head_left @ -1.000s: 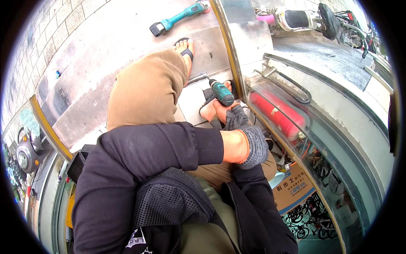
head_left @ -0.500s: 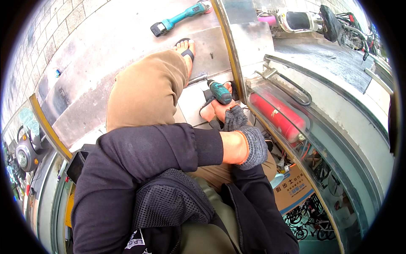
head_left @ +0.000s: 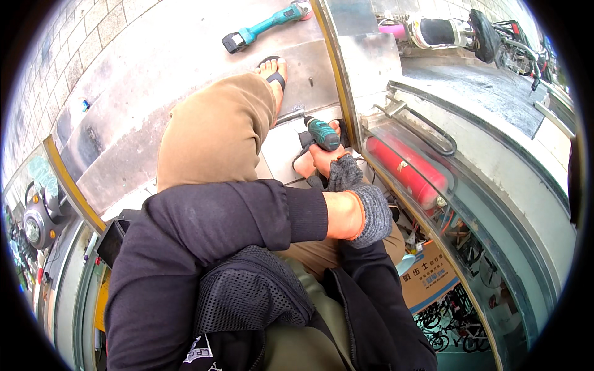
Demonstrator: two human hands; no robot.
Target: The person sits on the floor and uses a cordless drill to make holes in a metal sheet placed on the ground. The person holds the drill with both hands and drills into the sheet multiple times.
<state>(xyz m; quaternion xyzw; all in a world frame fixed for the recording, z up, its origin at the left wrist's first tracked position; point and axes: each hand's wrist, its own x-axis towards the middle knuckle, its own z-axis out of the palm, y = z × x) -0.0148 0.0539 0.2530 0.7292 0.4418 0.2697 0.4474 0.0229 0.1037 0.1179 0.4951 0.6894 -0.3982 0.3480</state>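
Honestly, my own skin seemed most at risk: the drill (head_left: 323,135) sat just above and right of the frame's centre, its nose toward the upper left, near my right foot (head_left: 303,165), and a skidding tip could have struck those bare toes. A sudden twist could have wrenched my right wrist, and loose yarn from my glove (head_left: 348,176) might have snagged had it strayed to the spinning nose. My right hand (head_left: 337,170) appeared to be grasping the drill from below, though the handle was hidden, so I could not see how firmly. Its sleeve (head_left: 365,266) reached up from the lower right, passing beneath my left hand (head_left: 374,216). My left forearm (head_left: 241,207) lay across the frame from the lower left, elbow bent, the gloved hand draped over my right arm right of centre; whether its hidden fingers were clenched, I couldn't tell. Crossed like that, my arms could have hampered each other if the drill had kicked.
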